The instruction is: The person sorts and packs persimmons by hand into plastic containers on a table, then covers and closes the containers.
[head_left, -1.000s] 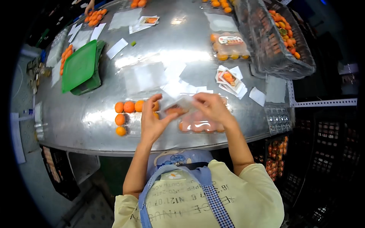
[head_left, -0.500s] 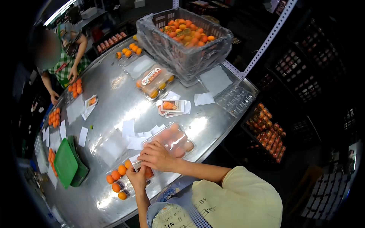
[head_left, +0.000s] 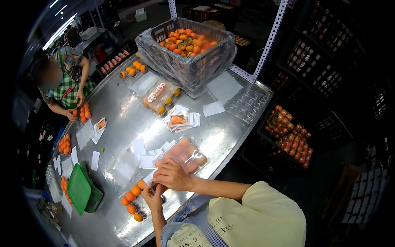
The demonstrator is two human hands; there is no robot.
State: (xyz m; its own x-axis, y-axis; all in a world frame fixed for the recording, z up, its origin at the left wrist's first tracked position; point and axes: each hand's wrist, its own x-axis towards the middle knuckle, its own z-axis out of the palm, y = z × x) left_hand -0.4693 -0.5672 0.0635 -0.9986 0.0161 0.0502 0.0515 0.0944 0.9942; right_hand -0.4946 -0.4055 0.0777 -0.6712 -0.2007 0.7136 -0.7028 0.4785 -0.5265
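A white-edged card [head_left: 149, 177] is pinched between my two hands over the near edge of the steel table; its printed face is mostly hidden. My left hand [head_left: 153, 200] grips it from below with closed fingers. My right hand [head_left: 173, 175] has its fingers bent together on the card's upper side. Left of them, orange persimmons [head_left: 130, 196] sit in an open clear plastic tray, partly covered by my left hand. Just beyond my right hand rests a closed clear clamshell [head_left: 185, 154] filled with persimmons.
A plastic-lined crate of persimmons [head_left: 187, 43] stands at the back. Printed cards [head_left: 181, 120], another filled clamshell [head_left: 160, 96], an empty clear tray [head_left: 248, 105] and a green scale [head_left: 80, 189] lie on the table [head_left: 119, 144]. A co-worker [head_left: 68, 82] handles fruit at far left.
The view has shifted slightly. My hands stay together at the card, whose printed orange picture showed before and is now mostly covered. The co-worker's hand has moved onto the fruit.
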